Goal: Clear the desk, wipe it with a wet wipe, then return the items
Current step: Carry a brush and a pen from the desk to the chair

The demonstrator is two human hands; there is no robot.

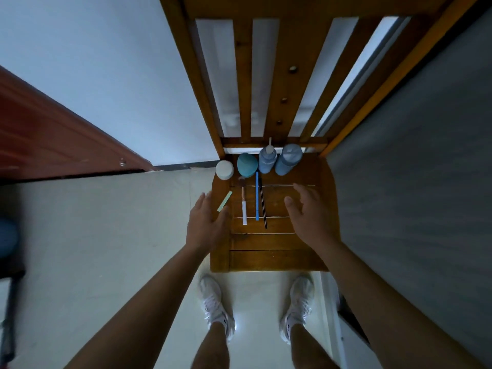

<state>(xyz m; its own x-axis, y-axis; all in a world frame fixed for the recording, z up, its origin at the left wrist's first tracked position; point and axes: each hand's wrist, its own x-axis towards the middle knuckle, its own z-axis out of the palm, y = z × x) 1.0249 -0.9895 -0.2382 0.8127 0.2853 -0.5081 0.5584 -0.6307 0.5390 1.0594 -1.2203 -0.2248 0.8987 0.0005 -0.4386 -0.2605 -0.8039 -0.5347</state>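
Judging from how things lie, the clearing step has not yet begun: the small slatted brown wooden tabletop (274, 243) carries everything. Along its far edge stand a white round jar (224, 169), a teal egg-shaped sponge (247, 164), a pale blue pump bottle (267, 160) and a pale blue capped bottle (288, 159). Nearer the middle of the tabletop lie a white-handled makeup brush (243, 205), a blue pencil (257, 195), a thin black pencil (263, 203) and, toward its left edge, a pale green flat stick (225, 201). The left hand (205, 222) hovers at that left edge, fingers spread and holding nothing; the right hand (306, 211) hovers over the right side, fingers likewise wide and empty. Next likely comes gathering the slim lying items first, which calls for pinching them flat off the slats. No wet wipe is visible.
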